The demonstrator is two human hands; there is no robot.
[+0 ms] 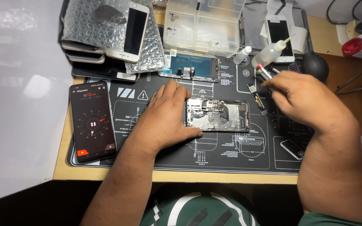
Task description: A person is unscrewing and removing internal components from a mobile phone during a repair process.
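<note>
Black repair mat (164, 157), left hand (164, 117) flat, bracing opened phone (218, 115), right hand (304, 100) blurred, gripping screwdriver (264, 73), tip hidden

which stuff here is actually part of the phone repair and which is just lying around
In use:
- opened phone chassis, steadied by the left hand
- screwdrivers in the right hand
- black repair mat

Lying about:
- stopwatch phone
- bubble-wrapped phone stack
- clear parts box
- squeeze bottle
- detached screen
- black air blower

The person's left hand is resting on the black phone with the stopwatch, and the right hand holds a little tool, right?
Not quite. The head view shows the left hand resting on the opened phone mid-mat; the stopwatch phone lies untouched beside it. The right hand does hold a small tool.
</note>
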